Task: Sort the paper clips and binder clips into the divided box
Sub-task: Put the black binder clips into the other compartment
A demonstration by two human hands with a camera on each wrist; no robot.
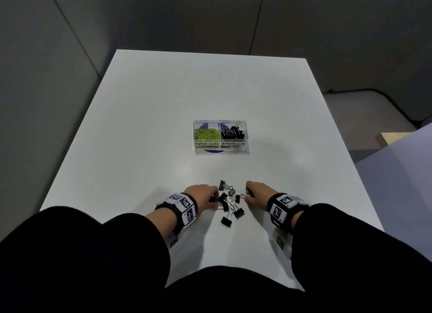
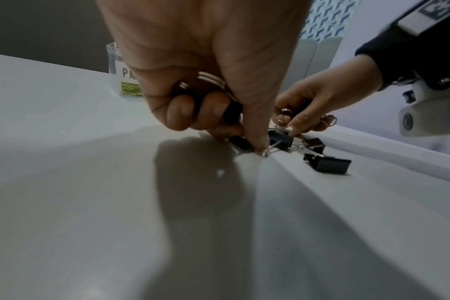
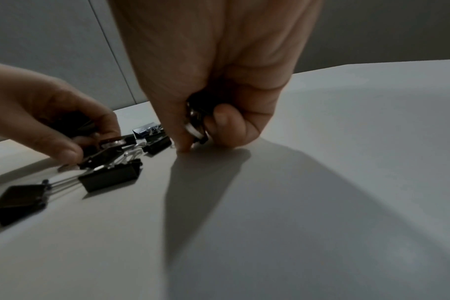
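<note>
Head view high above table (image 1: 163,125), wrist views low, close, sharing binder clips (image 1: 230,204)

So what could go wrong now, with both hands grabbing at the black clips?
1. Each hand, left hand and right hand, already holds clips while reaching for more, so one might slip out on the way.
2. The loose binder clips lie tangled, so lifting one may drag another along.
3. The box sits farther away, so a clip could land among the green paper clips.

A white table (image 1: 145,116) carries a clear divided box (image 1: 220,146) labelled PAPER CLIPS and BINDER CLIPS, and nearer the person a loose cluster of black binder clips (image 1: 230,205).
</note>
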